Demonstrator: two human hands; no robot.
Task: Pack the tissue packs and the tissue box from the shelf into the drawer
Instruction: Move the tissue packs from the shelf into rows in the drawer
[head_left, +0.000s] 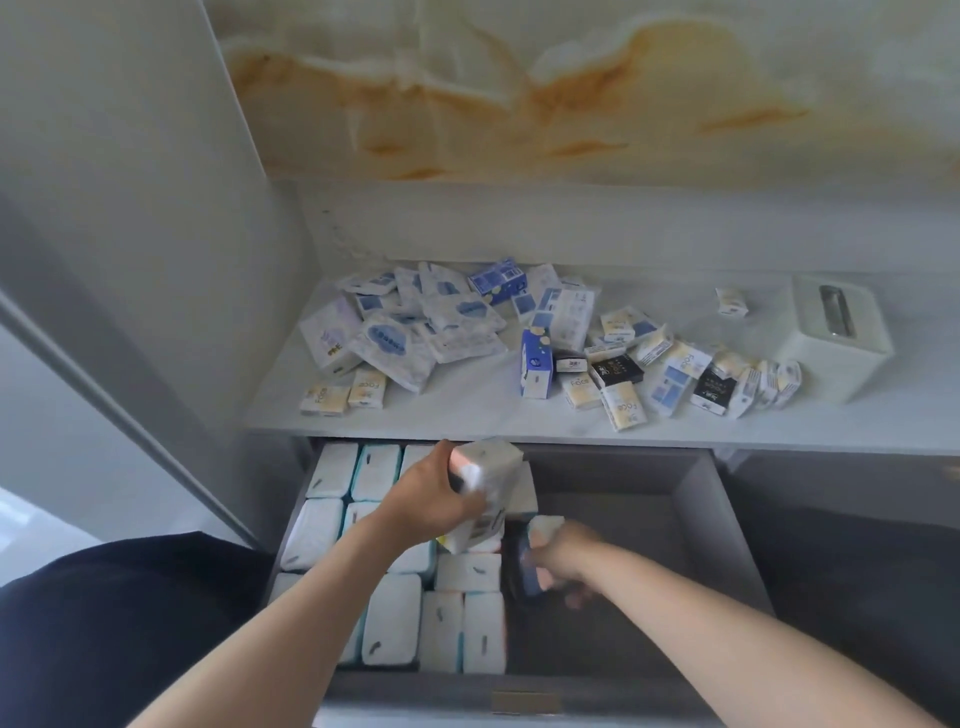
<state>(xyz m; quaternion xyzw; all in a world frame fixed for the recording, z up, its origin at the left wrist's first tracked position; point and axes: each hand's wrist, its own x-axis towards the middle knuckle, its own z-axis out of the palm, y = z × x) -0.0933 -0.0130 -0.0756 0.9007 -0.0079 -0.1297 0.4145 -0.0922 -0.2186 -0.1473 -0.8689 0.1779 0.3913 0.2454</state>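
My left hand (431, 499) grips a large white tissue pack (491, 486), held tilted over the open grey drawer (727, 530). My right hand (563, 558) is lower in the drawer, closed on a small pack with a dark blue side (532, 571). Several white packs (395, 618) stand in rows filling the drawer's left part. On the white shelf (467, 410) above lie several loose tissue packs (415, 332) at the left and small packs (675, 374) at the right. A pale tissue box (831, 338) stands at the shelf's right end.
The drawer's right half shows bare grey floor (623, 623). A white cabinet wall (130, 208) rises at the left, and a marbled panel (571, 88) backs the shelf. A dark garment (104, 623) shows at the lower left.
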